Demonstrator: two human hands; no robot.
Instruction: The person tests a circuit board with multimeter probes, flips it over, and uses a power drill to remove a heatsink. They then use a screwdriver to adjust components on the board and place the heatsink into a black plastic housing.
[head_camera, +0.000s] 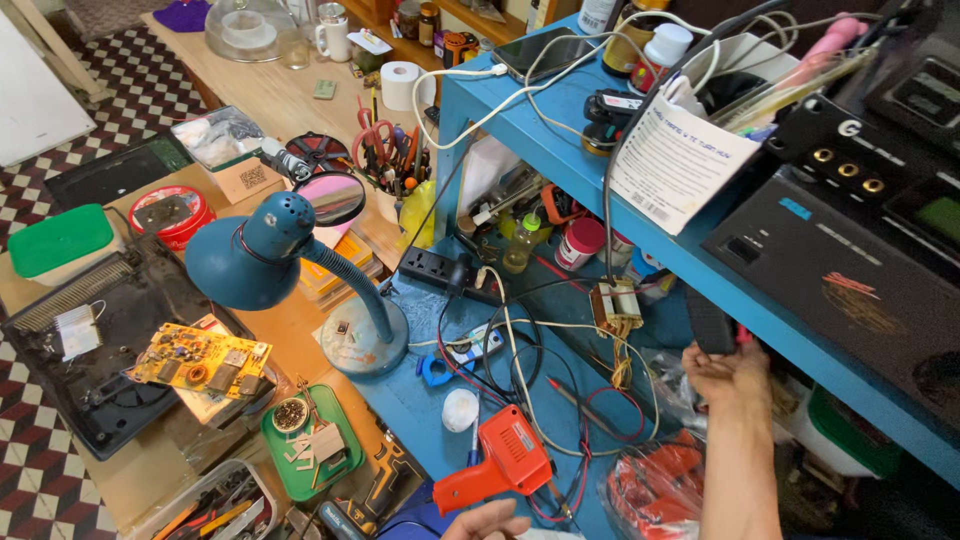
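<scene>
My right hand (728, 372) reaches in under the blue shelf (690, 262) on the right. Its fingers are closed around a black-handled tool (706, 322) with a small red part beside the thumb. Only part of my left hand (487, 521) shows at the bottom edge, just below an orange soldering gun (505, 462) lying on the blue bench top (412, 400); whether it holds anything is hidden. Tangled red, black and white wires (560, 390) and a small transformer (614, 305) lie between the two hands.
A blue desk lamp (290, 255) stands left of the wires, next to a black power strip (440, 270). A yellow circuit board (200, 358) and a green tray of parts (310, 445) lie at the left. A black amplifier-like box (840, 270) sits on the shelf.
</scene>
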